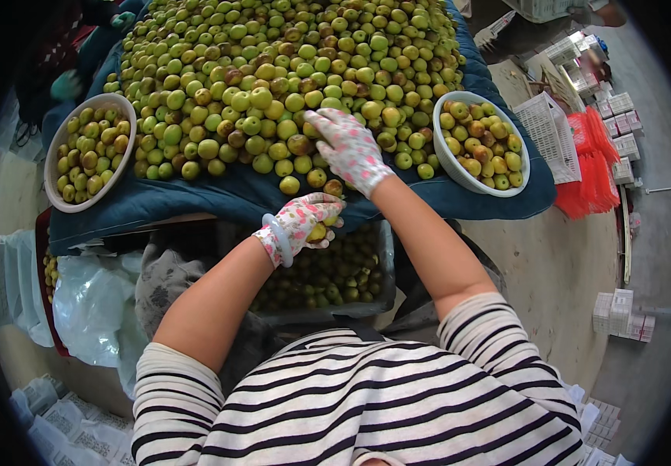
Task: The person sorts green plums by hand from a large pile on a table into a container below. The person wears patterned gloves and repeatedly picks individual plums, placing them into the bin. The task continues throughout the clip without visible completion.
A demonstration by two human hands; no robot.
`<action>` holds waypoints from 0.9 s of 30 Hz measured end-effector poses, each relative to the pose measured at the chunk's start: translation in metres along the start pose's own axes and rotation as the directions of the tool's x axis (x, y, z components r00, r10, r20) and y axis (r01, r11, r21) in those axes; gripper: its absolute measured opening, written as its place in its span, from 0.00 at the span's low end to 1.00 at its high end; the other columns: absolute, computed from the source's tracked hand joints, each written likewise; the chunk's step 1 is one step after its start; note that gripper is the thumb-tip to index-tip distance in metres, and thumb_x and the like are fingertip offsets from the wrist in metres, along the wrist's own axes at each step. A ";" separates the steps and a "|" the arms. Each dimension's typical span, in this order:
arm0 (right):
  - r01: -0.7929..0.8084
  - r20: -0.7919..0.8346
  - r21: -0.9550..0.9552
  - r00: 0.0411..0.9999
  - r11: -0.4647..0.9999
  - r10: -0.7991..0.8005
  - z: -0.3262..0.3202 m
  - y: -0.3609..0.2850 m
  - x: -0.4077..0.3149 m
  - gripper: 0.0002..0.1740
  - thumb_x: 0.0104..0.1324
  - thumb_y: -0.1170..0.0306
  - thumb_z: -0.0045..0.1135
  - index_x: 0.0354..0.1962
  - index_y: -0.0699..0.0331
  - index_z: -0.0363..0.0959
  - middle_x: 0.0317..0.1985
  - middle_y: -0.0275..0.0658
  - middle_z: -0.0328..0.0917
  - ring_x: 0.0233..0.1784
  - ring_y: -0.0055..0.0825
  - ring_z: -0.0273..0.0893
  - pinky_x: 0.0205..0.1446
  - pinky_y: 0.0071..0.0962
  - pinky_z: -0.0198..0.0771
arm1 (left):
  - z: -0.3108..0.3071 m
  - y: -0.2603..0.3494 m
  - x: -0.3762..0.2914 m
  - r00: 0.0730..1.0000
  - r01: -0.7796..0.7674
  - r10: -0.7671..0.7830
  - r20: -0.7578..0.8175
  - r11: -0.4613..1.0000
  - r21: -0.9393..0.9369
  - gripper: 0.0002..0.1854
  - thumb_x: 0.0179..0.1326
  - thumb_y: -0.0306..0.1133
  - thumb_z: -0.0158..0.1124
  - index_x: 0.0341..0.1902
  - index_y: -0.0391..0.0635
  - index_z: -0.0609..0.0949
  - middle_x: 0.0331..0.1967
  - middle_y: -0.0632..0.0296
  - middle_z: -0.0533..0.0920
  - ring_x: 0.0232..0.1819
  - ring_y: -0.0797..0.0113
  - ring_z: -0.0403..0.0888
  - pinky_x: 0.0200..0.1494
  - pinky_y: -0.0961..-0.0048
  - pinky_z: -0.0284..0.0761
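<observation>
A broad heap of green and brownish jujube-like fruits (288,76) covers a table spread with dark blue quilted cloth (166,209). My left hand (306,221), in a floral glove with a pale bangle at the wrist, holds fruit in its curled fingers just off the table's front edge. My right hand (350,148), in a matching glove, lies at the heap's front with its fingertips among the fruits; whether it grips one is hidden. Below my hands sits a lined crate (390,256) with more fruits. Full round baskets stand left (50,169) and right (481,185).
White perforated basket (551,140) and red mesh bags (589,169) are right of the table. Clear plastic bags (90,309) hang at left. Stacked small boxes (621,314) stand on the floor at right. Another person's gloved hand (66,85) shows at upper left.
</observation>
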State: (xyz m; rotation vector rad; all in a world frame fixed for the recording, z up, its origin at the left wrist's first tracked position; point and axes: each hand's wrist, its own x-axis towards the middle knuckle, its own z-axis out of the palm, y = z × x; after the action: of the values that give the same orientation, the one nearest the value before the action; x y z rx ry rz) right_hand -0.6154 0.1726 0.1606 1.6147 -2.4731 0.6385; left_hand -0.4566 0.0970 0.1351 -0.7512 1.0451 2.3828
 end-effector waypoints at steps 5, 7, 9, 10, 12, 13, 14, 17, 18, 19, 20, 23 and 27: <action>-0.030 0.205 -0.048 0.978 0.998 0.039 0.010 0.010 0.020 0.22 0.60 0.70 0.61 0.54 0.57 0.77 0.59 0.41 0.74 0.58 0.42 0.75 0.64 0.38 0.70 | -0.007 0.001 0.005 1.000 -0.001 0.000 0.024 0.998 0.055 0.16 0.66 0.32 0.64 0.56 0.47 0.77 0.43 0.61 0.81 0.35 0.66 0.81 0.32 0.71 0.80; -0.166 0.075 0.218 0.985 0.962 0.153 0.000 0.014 0.008 0.22 0.62 0.69 0.60 0.55 0.57 0.77 0.57 0.43 0.76 0.59 0.44 0.74 0.63 0.37 0.70 | -0.006 0.002 0.002 1.000 0.000 -0.001 0.025 0.998 0.062 0.15 0.67 0.32 0.63 0.55 0.47 0.78 0.44 0.61 0.81 0.37 0.63 0.82 0.33 0.71 0.80; -0.309 0.070 0.644 0.935 0.700 0.348 -0.006 0.022 -0.009 0.23 0.65 0.68 0.55 0.58 0.65 0.72 0.54 0.47 0.77 0.57 0.39 0.77 0.61 0.37 0.72 | -0.011 -0.003 0.003 0.996 -0.036 0.040 0.079 0.998 -0.048 0.14 0.67 0.32 0.63 0.55 0.46 0.78 0.45 0.59 0.81 0.39 0.60 0.82 0.34 0.71 0.80; -0.330 0.200 0.891 0.903 0.313 0.381 -0.010 0.025 -0.019 0.26 0.66 0.68 0.53 0.60 0.68 0.68 0.53 0.49 0.77 0.54 0.39 0.78 0.59 0.38 0.73 | -0.012 -0.005 0.003 0.992 -0.049 0.060 0.109 0.994 -0.102 0.14 0.67 0.32 0.62 0.54 0.46 0.78 0.46 0.59 0.81 0.41 0.58 0.83 0.34 0.71 0.80; -0.201 0.305 0.915 0.911 -0.349 0.276 -0.019 0.026 -0.038 0.30 0.66 0.69 0.48 0.64 0.73 0.59 0.52 0.55 0.75 0.47 0.40 0.80 0.54 0.40 0.77 | -0.011 -0.008 0.001 0.986 -0.081 0.109 0.130 0.976 -0.204 0.13 0.68 0.32 0.61 0.54 0.45 0.78 0.47 0.58 0.81 0.43 0.55 0.83 0.35 0.70 0.80; -0.168 0.311 0.861 0.920 -0.479 0.236 -0.022 0.023 -0.046 0.29 0.66 0.70 0.45 0.63 0.72 0.61 0.53 0.54 0.74 0.48 0.42 0.79 0.56 0.42 0.76 | -0.009 -0.008 0.000 0.981 -0.093 0.132 0.139 0.963 -0.253 0.13 0.68 0.33 0.61 0.54 0.45 0.78 0.47 0.57 0.81 0.44 0.54 0.82 0.35 0.70 0.80; -0.176 0.320 0.853 0.920 -0.492 0.225 -0.027 0.020 -0.054 0.30 0.65 0.68 0.46 0.64 0.71 0.61 0.55 0.55 0.74 0.50 0.43 0.78 0.59 0.42 0.74 | -0.006 -0.007 0.002 0.982 -0.092 0.129 0.142 0.966 -0.242 0.15 0.71 0.42 0.59 0.54 0.47 0.78 0.49 0.58 0.80 0.46 0.54 0.82 0.35 0.70 0.81; -0.181 0.279 0.921 0.925 -0.345 0.257 -0.039 -0.001 -0.070 0.29 0.63 0.69 0.44 0.62 0.70 0.64 0.57 0.50 0.74 0.56 0.39 0.76 0.63 0.39 0.70 | 0.000 0.001 0.004 0.969 -0.036 0.107 0.223 0.953 -0.299 0.21 0.72 0.54 0.54 0.54 0.50 0.77 0.52 0.59 0.79 0.49 0.56 0.81 0.37 0.70 0.81; -0.178 0.230 0.963 0.933 -0.201 0.277 -0.036 -0.010 -0.075 0.28 0.63 0.70 0.44 0.61 0.70 0.66 0.57 0.48 0.74 0.58 0.37 0.75 0.63 0.38 0.70 | 0.005 0.003 0.004 0.974 -0.002 0.055 0.218 0.972 -0.237 0.25 0.70 0.62 0.51 0.53 0.56 0.77 0.50 0.65 0.80 0.47 0.62 0.81 0.38 0.71 0.80; -0.172 0.179 0.984 0.939 -0.048 0.293 -0.037 -0.020 -0.081 0.27 0.64 0.70 0.43 0.60 0.69 0.67 0.57 0.46 0.74 0.59 0.35 0.74 0.64 0.36 0.69 | 0.012 0.004 -0.002 0.981 -0.024 0.067 0.184 0.973 -0.230 0.24 0.70 0.63 0.51 0.53 0.57 0.77 0.48 0.66 0.80 0.45 0.64 0.81 0.38 0.71 0.79; -0.286 0.249 0.950 0.935 0.125 0.253 -0.044 -0.033 -0.089 0.27 0.64 0.72 0.45 0.62 0.67 0.68 0.59 0.43 0.74 0.63 0.32 0.71 0.67 0.33 0.66 | 0.019 0.004 -0.012 0.986 -0.045 0.080 0.148 0.974 -0.224 0.24 0.69 0.63 0.51 0.53 0.59 0.76 0.47 0.68 0.80 0.44 0.66 0.80 0.38 0.72 0.79; -0.338 0.267 0.738 0.941 0.583 0.207 -0.023 -0.035 -0.128 0.29 0.64 0.75 0.50 0.65 0.65 0.67 0.63 0.41 0.72 0.67 0.30 0.68 0.70 0.30 0.62 | 0.010 -0.005 -0.012 0.974 -0.041 0.061 0.217 0.995 -0.093 0.21 0.67 0.62 0.56 0.51 0.62 0.77 0.42 0.72 0.81 0.40 0.71 0.80 0.32 0.75 0.74; -0.307 -0.060 0.509 0.919 0.804 0.389 -0.019 -0.007 -0.137 0.20 0.64 0.75 0.54 0.54 0.62 0.77 0.55 0.43 0.79 0.61 0.38 0.75 0.67 0.34 0.68 | 0.003 -0.012 -0.014 0.998 0.039 -0.041 0.037 0.999 0.035 0.14 0.66 0.52 0.63 0.42 0.56 0.79 0.40 0.66 0.83 0.38 0.65 0.84 0.27 0.77 0.73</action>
State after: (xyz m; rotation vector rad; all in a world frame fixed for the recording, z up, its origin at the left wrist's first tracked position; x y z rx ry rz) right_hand -0.5535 0.2938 0.1351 1.1461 -2.6401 1.4961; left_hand -0.4399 0.1044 0.1391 -0.7060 1.0438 2.3300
